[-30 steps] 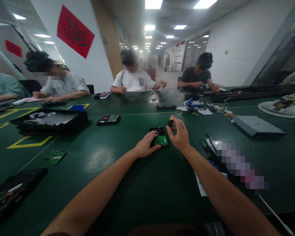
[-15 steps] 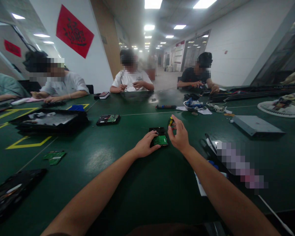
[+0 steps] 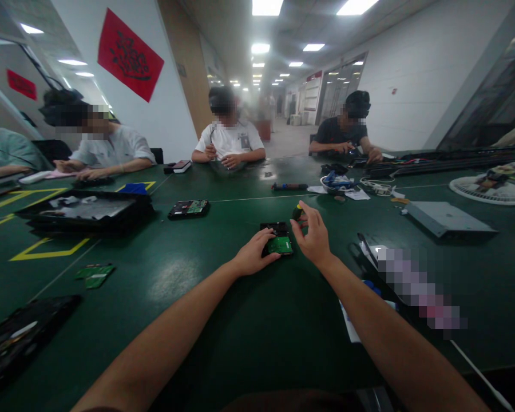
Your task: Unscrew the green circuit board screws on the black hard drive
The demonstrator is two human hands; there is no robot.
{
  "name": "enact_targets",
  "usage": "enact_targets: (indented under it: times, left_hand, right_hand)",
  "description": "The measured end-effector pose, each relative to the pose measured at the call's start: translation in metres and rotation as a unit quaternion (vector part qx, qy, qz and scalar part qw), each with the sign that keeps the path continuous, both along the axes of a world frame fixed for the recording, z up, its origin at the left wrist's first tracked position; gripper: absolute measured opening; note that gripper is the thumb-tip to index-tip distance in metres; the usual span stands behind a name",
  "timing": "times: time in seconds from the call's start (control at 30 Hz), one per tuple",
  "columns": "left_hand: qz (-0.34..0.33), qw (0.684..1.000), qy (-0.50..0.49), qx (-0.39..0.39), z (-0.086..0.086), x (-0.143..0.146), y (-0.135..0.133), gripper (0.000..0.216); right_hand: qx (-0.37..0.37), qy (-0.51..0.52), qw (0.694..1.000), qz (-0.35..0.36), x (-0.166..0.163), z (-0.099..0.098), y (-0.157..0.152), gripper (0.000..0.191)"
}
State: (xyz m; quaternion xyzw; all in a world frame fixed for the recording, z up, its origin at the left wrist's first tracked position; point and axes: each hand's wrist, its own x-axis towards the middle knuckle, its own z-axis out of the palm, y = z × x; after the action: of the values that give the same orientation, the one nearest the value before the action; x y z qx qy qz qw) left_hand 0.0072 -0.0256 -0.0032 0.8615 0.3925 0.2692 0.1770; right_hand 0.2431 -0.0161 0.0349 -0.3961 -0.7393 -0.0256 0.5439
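A small hard drive with a green circuit board lies on the dark green table in front of me. My left hand grips its left side, with fingers over the top and the thumb along the near edge. Just right of the drive, my right hand pinches a short screwdriver by its dark handle with a yellow end. The handle stands roughly upright. Its shaft and tip are too faint to make out, so I cannot tell whether it touches the drive.
Another hard drive lies further left, near a black tray. Loose green circuit boards and a black casing sit at left. A grey metal box and a screwdriver-like tool lie beyond. Several people sit opposite.
The screwdriver handle has turned slightly between my right fingers, showing less yellow. My left hand and the hard drive stay put. The person opposite has lowered one hand.
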Motion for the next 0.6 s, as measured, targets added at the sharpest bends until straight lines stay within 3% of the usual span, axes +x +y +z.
enact_targets:
  times: [0.43, 0.6]
  left_hand:
    - [0.001, 1.000, 0.000, -0.002, -0.0019, 0.0000, 0.0012, 0.065]
    - [-0.002, 1.000, -0.005, -0.001, -0.0002, 0.0003, 0.0005, 0.064]
  right_hand:
    - [0.012, -0.006, 1.000, -0.026, 0.0002, 0.0014, 0.0001, 0.058]
    - [0.012, -0.011, 1.000, -0.004, -0.0007, 0.0015, -0.0008, 0.061]
